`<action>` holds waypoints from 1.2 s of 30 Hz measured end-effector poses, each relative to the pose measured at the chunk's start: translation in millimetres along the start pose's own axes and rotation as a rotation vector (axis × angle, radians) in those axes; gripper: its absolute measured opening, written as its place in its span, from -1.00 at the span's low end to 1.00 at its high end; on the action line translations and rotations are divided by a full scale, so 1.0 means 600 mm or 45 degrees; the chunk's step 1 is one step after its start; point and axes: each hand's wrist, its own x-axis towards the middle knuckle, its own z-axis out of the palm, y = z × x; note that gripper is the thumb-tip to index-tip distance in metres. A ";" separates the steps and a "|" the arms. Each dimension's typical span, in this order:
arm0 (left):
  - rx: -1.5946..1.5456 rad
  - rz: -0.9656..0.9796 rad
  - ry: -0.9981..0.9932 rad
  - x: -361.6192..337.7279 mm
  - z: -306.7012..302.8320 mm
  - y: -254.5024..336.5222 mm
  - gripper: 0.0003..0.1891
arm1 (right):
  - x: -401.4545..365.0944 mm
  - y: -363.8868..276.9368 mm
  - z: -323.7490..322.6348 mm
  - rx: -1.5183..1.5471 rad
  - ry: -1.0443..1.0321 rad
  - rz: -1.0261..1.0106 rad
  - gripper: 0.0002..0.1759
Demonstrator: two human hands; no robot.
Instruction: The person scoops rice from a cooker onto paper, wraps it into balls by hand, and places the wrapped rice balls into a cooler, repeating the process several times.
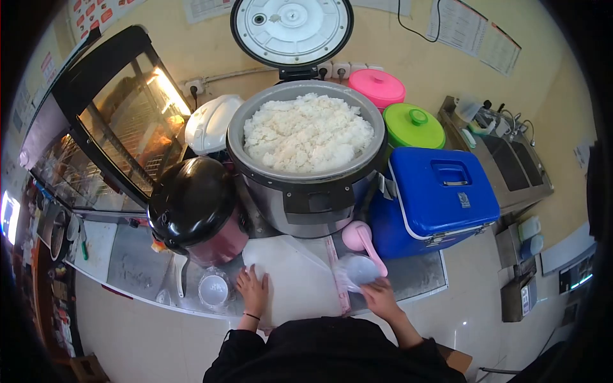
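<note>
- Right hand (381, 299), lower centre-right of frame: fingers closed on the near edge of a small bowl (363, 270); thumb placement too blurred to call.
- That bowl: tilted, thin clear plastic (343, 273) around its left side, over the right edge of the paper stack. Can't tell if its underside touches anything.
- Left hand (253, 288), lower centre-left: open, fingers spread, laid on the left edge of the white paper stack (294, 287). Nothing gripped. Dark band (251, 316) on that wrist.
- Paper stack: bottom centre, between the hands, on the metal counter (137, 262). Pink printed strip (333, 258) along its right side.
- Pink scoop (357, 236): just above the right hand, cup end up, handle running down behind the held bowl.
- Second small bowl (214, 289): clear plastic around it, just left of the left hand; white paddle (180, 274) farther left.
- Large cooker (268, 201), centre: lid (292, 32) raised at top of frame, heaped white rice (310, 134) inside.
- Smaller cooker (195, 191), left of centre: black lid down.
- Blue cooler (440, 191), right of centre: lid down. Green-lidded container (414, 127) and pink-lidded container (377, 87) above it in frame.
- Lit glass cabinet (115, 121), upper left. Sink (511, 163), right side.
</note>
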 end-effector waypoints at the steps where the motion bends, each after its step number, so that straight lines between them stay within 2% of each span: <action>1: -0.068 -0.017 0.013 0.003 0.001 0.001 -0.45 | -0.024 -0.003 -0.025 -0.041 0.016 0.068 -0.77; 4: -0.270 -0.022 0.037 -0.003 0.002 0.006 -0.47 | -0.115 0.047 -0.050 -0.283 0.108 0.229 -0.76; 7: -0.446 0.038 0.056 -0.007 0.015 0.003 -0.47 | -0.139 0.107 -0.056 -0.412 0.027 0.367 -0.70; 10: -0.543 0.097 -0.009 -0.013 0.018 -0.009 -0.49 | -0.100 0.087 -0.056 -0.735 0.062 0.283 -0.62; 11: -0.434 0.106 -0.003 -0.017 0.018 -0.008 -0.50 | -0.052 0.039 -0.072 -0.659 0.108 0.310 -0.51; 13: -0.217 0.111 0.004 -0.035 0.017 0.002 -0.52 | -0.009 0.004 -0.025 -0.139 0.268 0.219 -0.44; 15: -0.157 0.176 0.048 -0.051 0.012 0.007 -0.55 | 0.028 -0.026 0.040 0.150 0.045 0.575 -0.42; 17: -0.126 0.204 0.059 -0.063 0.007 0.013 -0.57 | 0.048 -0.010 0.119 -0.206 0.021 0.711 -0.47; 20: -0.163 0.201 0.071 -0.076 0.005 0.012 -0.57 | 0.054 -0.001 0.153 -0.183 -0.535 0.928 -0.59; 22: -0.242 0.234 0.108 -0.092 0.006 0.008 -0.56 | 0.037 -0.011 0.139 -0.155 -0.590 0.863 -0.62; 25: -0.376 -0.078 0.176 -0.125 -0.027 0.010 -0.54 | 0.011 -0.003 0.115 -0.096 -0.660 0.758 -0.63; 29: -0.433 -0.446 -0.108 -0.190 -0.073 0.005 -0.49 | -0.014 0.018 0.127 -0.054 -0.519 0.592 -0.61; 32: -0.680 -0.687 -0.248 -0.210 -0.082 0.018 -0.47 | 0.011 0.002 0.087 -0.083 -0.686 0.664 -0.69; 34: -0.912 -0.833 -0.386 -0.196 -0.101 0.028 -0.46 | 0.033 0.015 0.068 -0.218 -0.268 0.509 -0.71; 35: -0.885 -0.715 -0.458 -0.191 -0.096 0.029 -0.48 | 0.039 0.024 0.059 -0.282 -0.061 0.426 -0.69; 36: -0.855 -0.601 -0.521 -0.181 -0.084 0.023 -0.49 | 0.044 0.042 0.059 -0.320 -0.075 0.449 -0.57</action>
